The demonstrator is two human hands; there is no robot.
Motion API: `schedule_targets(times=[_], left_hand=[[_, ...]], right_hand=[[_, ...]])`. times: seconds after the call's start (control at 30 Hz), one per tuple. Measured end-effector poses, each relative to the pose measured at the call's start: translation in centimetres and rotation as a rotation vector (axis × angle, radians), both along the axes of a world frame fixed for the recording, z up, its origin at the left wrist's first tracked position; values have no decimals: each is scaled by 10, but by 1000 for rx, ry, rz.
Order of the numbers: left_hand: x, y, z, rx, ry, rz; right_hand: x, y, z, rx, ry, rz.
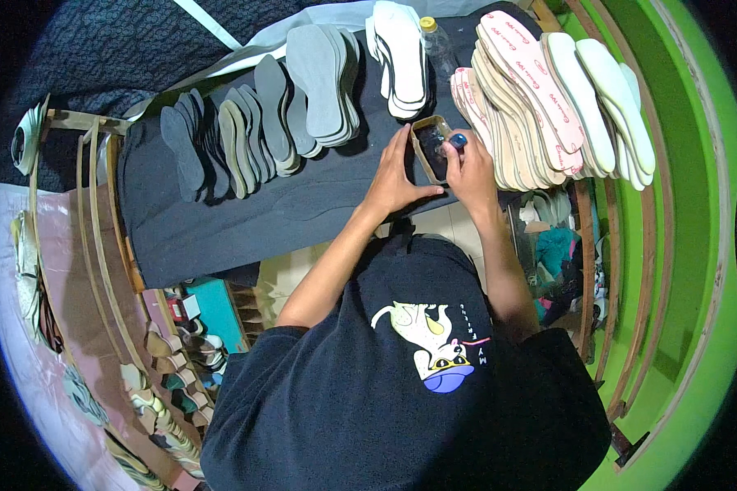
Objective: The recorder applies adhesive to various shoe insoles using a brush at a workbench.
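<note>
Dark, with a tan rim, the shoe sole [431, 150] sits between both hands on the far part of the black work surface [246, 217]. Its long axis runs roughly away from the person, one end toward the far edge of the table and the other toward the body, leaning slightly to the right at the near end.

Left hand [397, 176]: fingers together and extended along the sole's left edge, thumb hooked under its near end, so the hand clasps that side.

Right hand [469, 168]: fingers curled at the sole's right edge, pinching a small blue object [458, 141] at the fingertips; whether this object touches the sole cannot be told.

Left of the hands: overlapping rows of grey insoles [270, 114]. Beyond the hands: a stack of white insoles [401, 53] and a clear bottle with a yellow cap [436, 41]. Right of the hands: fanned pink and cream insoles [540, 90], just beside the right hand.
</note>
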State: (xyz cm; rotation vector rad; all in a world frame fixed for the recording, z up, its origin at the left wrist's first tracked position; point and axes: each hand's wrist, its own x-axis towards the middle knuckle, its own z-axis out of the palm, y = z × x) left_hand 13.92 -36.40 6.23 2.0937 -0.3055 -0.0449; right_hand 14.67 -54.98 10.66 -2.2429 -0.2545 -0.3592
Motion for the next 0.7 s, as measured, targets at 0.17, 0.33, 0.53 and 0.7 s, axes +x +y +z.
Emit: schedule_targets(times=[0.17,0.33,0.53,0.7], left_hand=[[-24,42,10,-5,1,41],[-58,113,10,66,-87,114],[-91,192,6,317,-166,259],[-111,222,-8,372,-82,239]], right_hand=[[-15,7,16,27,-113,-87],[-25,18,7,24,-105,-165],[-46,70,33,110,-173,-204],[-60,146,22,305,-63,92]])
